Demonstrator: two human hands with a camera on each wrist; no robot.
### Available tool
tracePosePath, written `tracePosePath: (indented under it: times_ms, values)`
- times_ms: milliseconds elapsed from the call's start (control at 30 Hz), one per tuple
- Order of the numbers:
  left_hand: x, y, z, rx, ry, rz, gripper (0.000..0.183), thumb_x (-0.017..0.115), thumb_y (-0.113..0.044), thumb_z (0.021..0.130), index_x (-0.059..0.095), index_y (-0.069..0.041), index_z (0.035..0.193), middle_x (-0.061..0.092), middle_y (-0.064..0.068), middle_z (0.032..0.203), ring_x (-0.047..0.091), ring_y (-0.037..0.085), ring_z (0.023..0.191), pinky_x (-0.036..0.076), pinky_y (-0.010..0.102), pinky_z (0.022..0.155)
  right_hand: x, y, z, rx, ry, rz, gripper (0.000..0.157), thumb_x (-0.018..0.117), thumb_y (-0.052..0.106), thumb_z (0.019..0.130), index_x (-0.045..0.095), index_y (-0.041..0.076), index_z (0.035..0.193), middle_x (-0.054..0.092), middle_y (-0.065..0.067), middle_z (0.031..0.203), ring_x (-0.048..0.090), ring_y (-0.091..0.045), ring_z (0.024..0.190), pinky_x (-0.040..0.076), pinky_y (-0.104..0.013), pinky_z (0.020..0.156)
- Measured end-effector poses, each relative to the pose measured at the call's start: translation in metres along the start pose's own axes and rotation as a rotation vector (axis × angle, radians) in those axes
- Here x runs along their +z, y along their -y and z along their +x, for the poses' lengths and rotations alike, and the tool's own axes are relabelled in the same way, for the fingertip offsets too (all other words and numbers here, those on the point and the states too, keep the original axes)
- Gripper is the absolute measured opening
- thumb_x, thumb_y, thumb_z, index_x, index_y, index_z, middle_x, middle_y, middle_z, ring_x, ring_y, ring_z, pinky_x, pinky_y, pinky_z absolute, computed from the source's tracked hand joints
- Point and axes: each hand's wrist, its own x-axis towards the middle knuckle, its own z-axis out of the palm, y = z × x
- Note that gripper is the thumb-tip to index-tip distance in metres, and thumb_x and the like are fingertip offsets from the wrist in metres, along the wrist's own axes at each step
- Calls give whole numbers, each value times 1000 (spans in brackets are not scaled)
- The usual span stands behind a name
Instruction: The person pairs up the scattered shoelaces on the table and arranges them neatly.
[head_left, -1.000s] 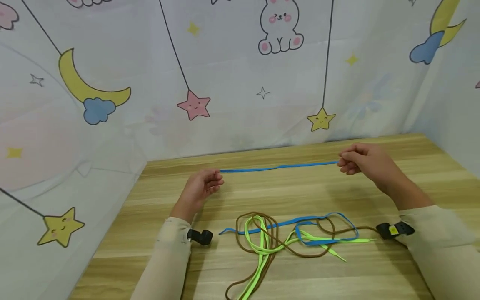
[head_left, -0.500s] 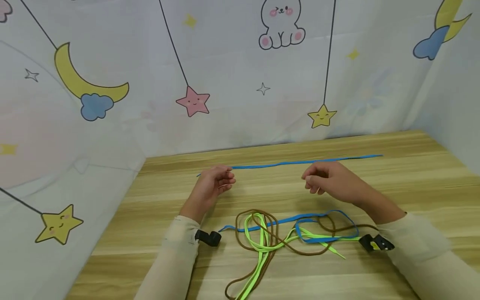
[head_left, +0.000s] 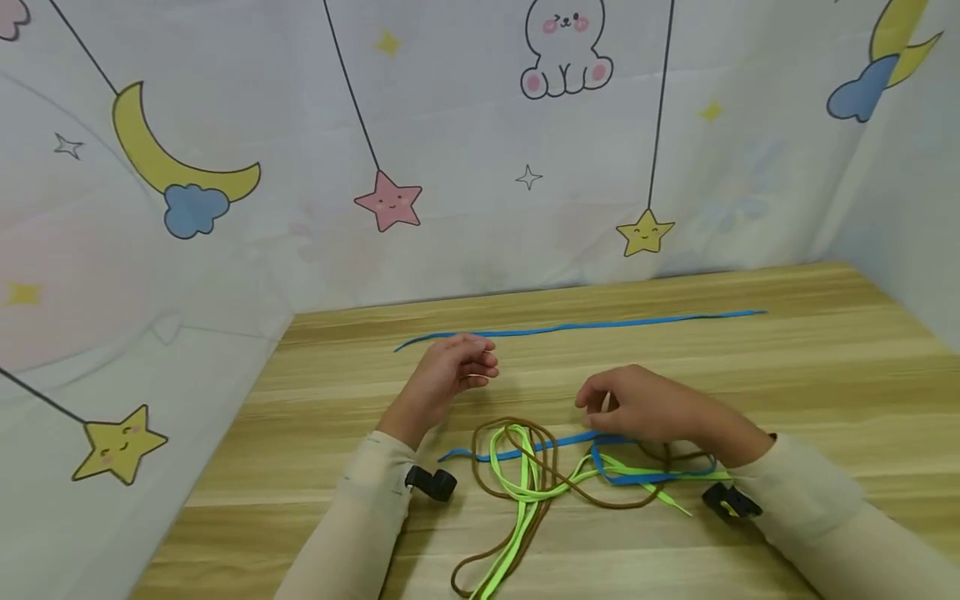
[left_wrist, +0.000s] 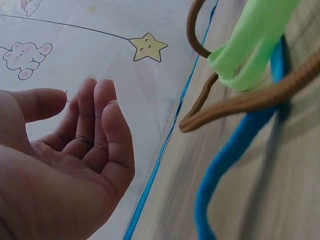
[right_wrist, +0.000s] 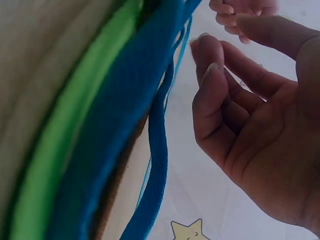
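Observation:
A flat blue shoelace [head_left: 585, 326] lies stretched nearly straight across the back of the table, from left to right. My left hand [head_left: 450, 375] hovers just in front of its left part, fingers loosely bent and palm bare in the left wrist view. Nearer me is a loose pile of a green shoelace [left_wrist: 255, 45], a brown round lace [left_wrist: 250, 104] and a second blue shoelace [left_wrist: 215, 170]. Above this pile's right part my right hand [head_left: 652, 406] hangs with relaxed, bent fingers and nothing in them. It hides part of the second blue lace's loop.
The wood-grain table [head_left: 247, 467] meets a white printed cloth [head_left: 465, 258] at its back and sides. Black wrist cameras sit on both sleeves, the right one [head_left: 731, 502] close over the pile's right end.
Both hands have let go of the back blue shoelace, which stays lying straight. My right hand has moved left and toward me, over the pile; my left has shifted slightly right.

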Motion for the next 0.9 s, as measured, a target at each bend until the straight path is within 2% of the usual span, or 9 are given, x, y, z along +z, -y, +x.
tracePosePath:
  times_ms: [167,333,433,533,667,767,900]
  values:
    - [1,2,0,-7,13,46,33,52,-24,96,55,4,114,63,10,91,63,22,84,47,45,86,6,0,1,-27,41,-111,15,64,24,88,65,19,102,61,10,97,57,-8,87,48,-32,76]
    - [1,3,-1,-12,4,55,37,50,-24,96,53,7,117,63,9,90,63,21,84,46,47,86,6,0,1,-52,94,-189,3,64,20,87,63,21,90,57,13,79,53,-5,71,46,-27,66]
    - [1,4,-1,-9,13,35,37,52,-24,96,52,7,117,63,8,89,64,21,83,46,48,86,4,1,0,-67,131,-206,8,64,14,85,62,23,85,54,12,69,50,-4,63,44,-26,62]
    - [3,3,-2,2,37,22,33,53,-23,95,54,4,114,63,8,89,64,22,84,45,49,86,0,2,-2,-98,155,-194,13,62,12,84,62,24,81,53,11,67,48,-3,61,44,-25,60]
    - [6,1,-1,23,73,29,35,54,-25,94,54,4,114,63,9,89,63,23,84,45,50,86,-10,9,-9,-114,172,-134,13,59,13,88,62,23,82,56,10,73,50,-6,64,45,-26,60]
    - [8,1,0,21,102,40,43,56,-27,93,50,7,118,63,10,90,64,23,84,45,49,86,-21,15,-16,-107,166,-83,10,55,18,93,62,22,87,57,9,76,51,-9,65,46,-27,60]
    - [10,3,-1,16,142,40,46,58,-31,92,51,5,119,63,10,93,63,23,86,46,47,86,-33,20,-24,-116,121,-2,9,53,26,96,60,24,90,56,5,75,50,-10,62,46,-27,58]
